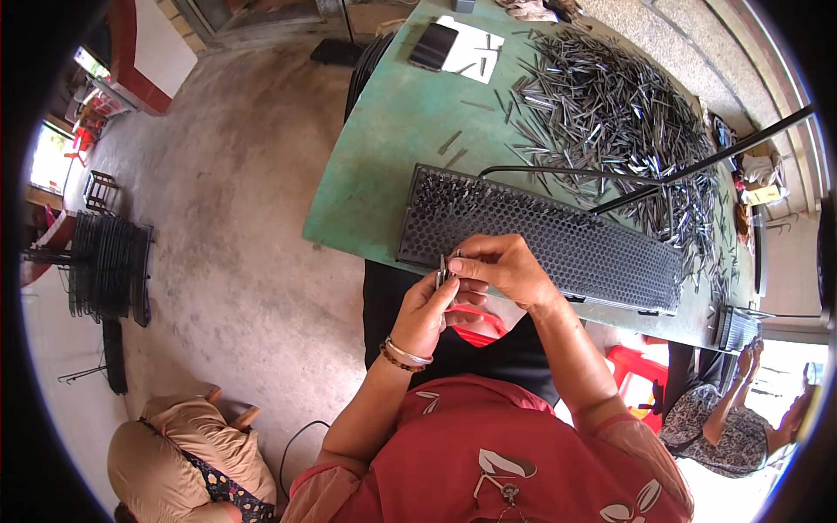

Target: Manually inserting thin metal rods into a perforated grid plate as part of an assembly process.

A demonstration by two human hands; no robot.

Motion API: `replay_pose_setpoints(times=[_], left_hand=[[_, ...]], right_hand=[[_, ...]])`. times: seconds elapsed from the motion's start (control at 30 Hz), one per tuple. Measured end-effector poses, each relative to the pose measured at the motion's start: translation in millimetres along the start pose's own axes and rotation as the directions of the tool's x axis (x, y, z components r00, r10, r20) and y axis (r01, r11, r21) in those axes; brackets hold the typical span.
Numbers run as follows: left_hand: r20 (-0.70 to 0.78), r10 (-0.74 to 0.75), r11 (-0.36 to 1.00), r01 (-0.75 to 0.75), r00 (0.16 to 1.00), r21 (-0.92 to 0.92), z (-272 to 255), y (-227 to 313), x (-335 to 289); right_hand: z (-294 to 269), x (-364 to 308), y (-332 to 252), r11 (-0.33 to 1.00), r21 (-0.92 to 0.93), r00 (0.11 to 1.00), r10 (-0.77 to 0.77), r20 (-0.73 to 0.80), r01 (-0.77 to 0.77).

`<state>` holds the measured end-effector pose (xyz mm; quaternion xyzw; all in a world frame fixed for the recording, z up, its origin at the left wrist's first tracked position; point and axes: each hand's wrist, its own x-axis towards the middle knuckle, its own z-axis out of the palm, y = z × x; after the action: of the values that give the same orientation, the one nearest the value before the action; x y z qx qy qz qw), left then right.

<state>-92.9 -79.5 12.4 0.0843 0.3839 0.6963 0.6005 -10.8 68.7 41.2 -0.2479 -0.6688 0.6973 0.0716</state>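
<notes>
My left hand point(425, 312) is closed on a few slim metal pieces point(442, 272), their pointed ends sticking up between thumb and fingers. With bent fingers, my right hand point(504, 268) pinches at the same small bunch, so the two hands nearly touch. Their exact kind is too small to make out. Just beyond my hands lies a long black perforated tray point(602, 259), tilted across the table edge. Many dark pieces stand in the holes along its far left part, while the holes nearer its right end look bare.
A large heap of slim dark metal pieces point(610, 113) covers the far right of the green table point(366, 187). A phone point(433, 45) and white paper point(471, 61) lie at its far left. A black metal rod point(732, 150) slants above the heap. Other people sit at lower left and right.
</notes>
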Motion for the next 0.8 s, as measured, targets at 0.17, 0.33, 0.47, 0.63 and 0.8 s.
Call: replay_pose_setpoints(times=[0.17,0.33,0.47,0.63,0.8], left_hand=[[-0.051,0.056,0.998,-0.055,0.997,0.016,-3.2,-0.7,0.1],[-0.133,0.061,0.998,-0.058,0.989,0.028,-5.2,-1.0,-0.2],[-0.139,0.043,0.999,-0.041,0.989,0.019,-10.3,-3.7,-1.7],[-0.12,0.017,1.0,-0.017,0.993,0.006,-9.7,-5.1,-2.2],[-0.134,0.006,1.0,-0.006,0.991,-0.004,-11.6,-6.4,-2.4]], right_hand=[[-2.8,2.4,-2.0,0.985,0.146,0.996,0.088,0.002,-0.087],[-5.8,13.7,-1.8,0.992,0.043,0.968,-0.107,-0.227,0.12],[-10.6,30.3,-5.9,0.93,-0.293,0.865,-0.326,-0.381,0.222],[-15.4,43.2,3.8,0.805,-0.519,0.806,-0.497,-0.322,0.29],[-11.2,45.0,5.2,0.837,-0.476,0.813,-0.464,-0.353,0.271]])
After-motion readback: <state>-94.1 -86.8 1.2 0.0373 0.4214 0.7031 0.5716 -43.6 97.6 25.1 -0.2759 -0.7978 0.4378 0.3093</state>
